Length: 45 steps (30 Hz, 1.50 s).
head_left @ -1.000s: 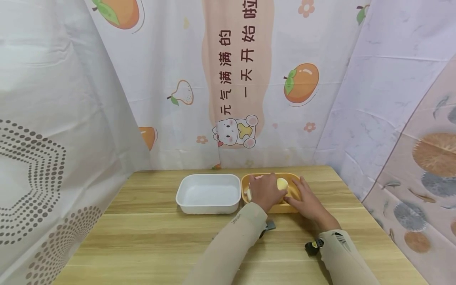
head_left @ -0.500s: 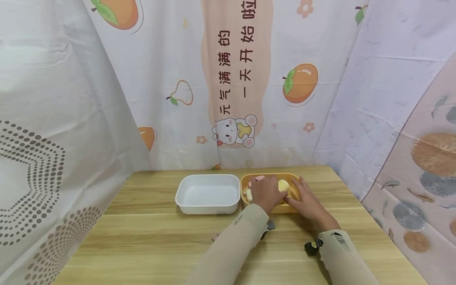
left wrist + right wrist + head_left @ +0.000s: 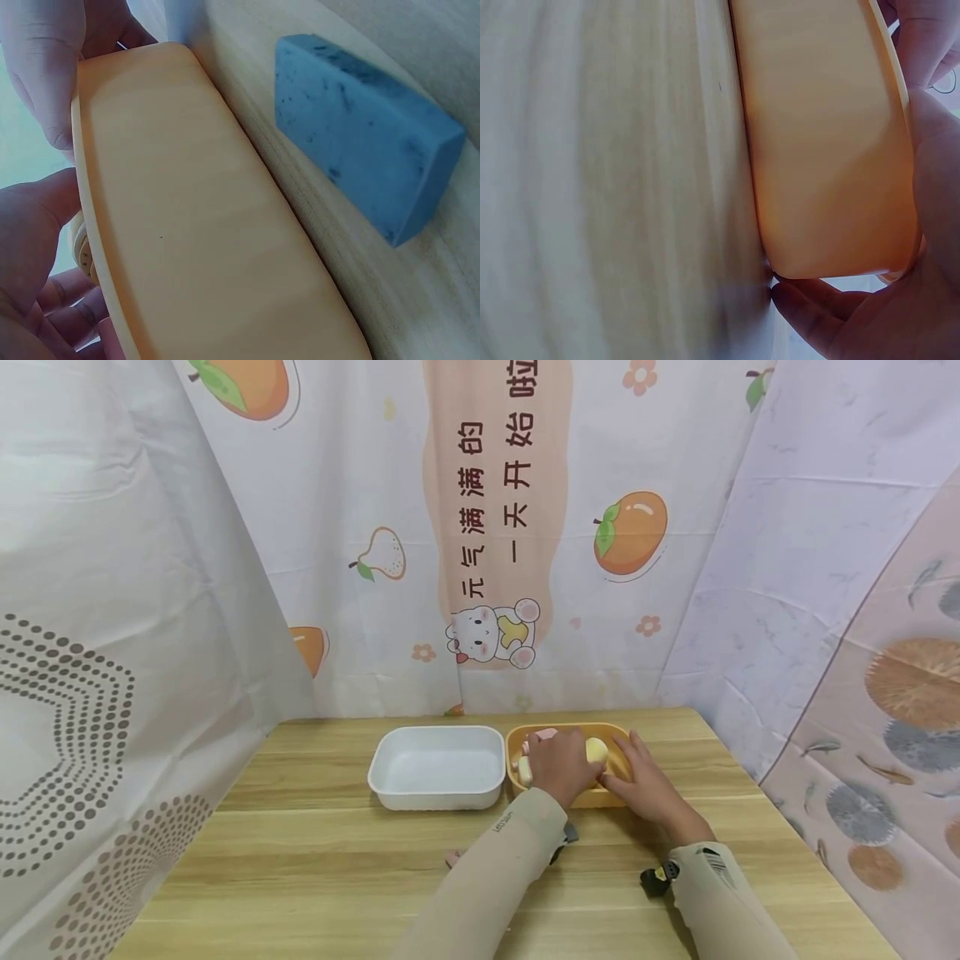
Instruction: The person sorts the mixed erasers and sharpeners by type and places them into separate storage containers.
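Note:
In the head view my left hand (image 3: 564, 764) reaches over the near rim into a yellow-orange tray (image 3: 609, 803), its fingertips hidden among the things inside. Beside that hand lie a pale yellow rounded piece (image 3: 597, 751), a smaller pale yellow piece (image 3: 525, 770) and a pink piece (image 3: 548, 734). I cannot tell whether the left fingers hold any of them. My right hand (image 3: 651, 789) grips the tray's right end. In the right wrist view its thumb lies over the rim and its fingers (image 3: 806, 311) wrap the outer corner.
A white tray (image 3: 442, 800) stands directly left of the yellow-orange one. On the table in front lies a blue-grey block (image 3: 367, 139), partly behind the left wrist in the head view. A small pink piece (image 3: 452, 857) shows beside the left sleeve. Printed curtains (image 3: 360, 685) enclose the table.
The left hand and sleeve have shifted slightly right, uncovering more of the pink and pale yellow pieces in the tray and the pink piece on the table. The right hand keeps its place.

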{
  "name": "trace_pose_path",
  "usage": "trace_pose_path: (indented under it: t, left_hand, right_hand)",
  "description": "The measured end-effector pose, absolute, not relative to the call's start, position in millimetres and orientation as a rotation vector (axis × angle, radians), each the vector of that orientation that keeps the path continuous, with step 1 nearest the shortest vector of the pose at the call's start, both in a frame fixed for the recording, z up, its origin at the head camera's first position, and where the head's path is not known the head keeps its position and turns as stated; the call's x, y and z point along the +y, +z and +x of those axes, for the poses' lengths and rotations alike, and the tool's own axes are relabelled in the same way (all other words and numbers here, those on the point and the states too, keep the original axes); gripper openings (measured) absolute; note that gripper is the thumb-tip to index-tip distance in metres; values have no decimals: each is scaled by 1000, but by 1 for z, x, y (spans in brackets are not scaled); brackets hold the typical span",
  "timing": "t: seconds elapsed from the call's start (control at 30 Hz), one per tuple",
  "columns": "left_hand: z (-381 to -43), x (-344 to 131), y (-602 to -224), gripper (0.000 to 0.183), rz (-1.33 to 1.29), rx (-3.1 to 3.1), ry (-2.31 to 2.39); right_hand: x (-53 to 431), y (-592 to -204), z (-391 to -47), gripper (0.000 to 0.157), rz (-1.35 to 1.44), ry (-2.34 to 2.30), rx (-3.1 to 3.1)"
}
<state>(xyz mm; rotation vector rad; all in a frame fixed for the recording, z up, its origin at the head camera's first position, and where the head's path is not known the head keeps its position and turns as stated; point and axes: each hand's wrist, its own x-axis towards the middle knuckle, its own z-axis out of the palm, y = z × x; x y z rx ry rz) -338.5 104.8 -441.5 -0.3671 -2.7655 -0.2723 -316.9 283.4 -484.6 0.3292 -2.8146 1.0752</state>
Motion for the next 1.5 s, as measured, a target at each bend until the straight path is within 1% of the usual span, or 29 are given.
trace_pose_path:
  t: [0.37,0.67,0.87,1.33,1.5]
  left_hand:
    - [-340,104,-444,45,-357,-2765,-230]
    - [-339,99,-443,39,-384,-2737,-283]
    - [-339,96,-442,38,-416,-2699,-260]
    - [-332,74,-417,37,-492,-2716,-214]
    - [-329,63,-407,43,-498,-2701,-282]
  right_hand:
    - [283,-485,-318,92,339,1084,-2806]
    - [281,-484,-318,91,341,1069,-2809]
    - [282,-484,-317,91,332,1058,-2812]
    - [282,-483,-314,88,334,1060,-2816]
    - [281,-481,-313,89,333,1057,-2817]
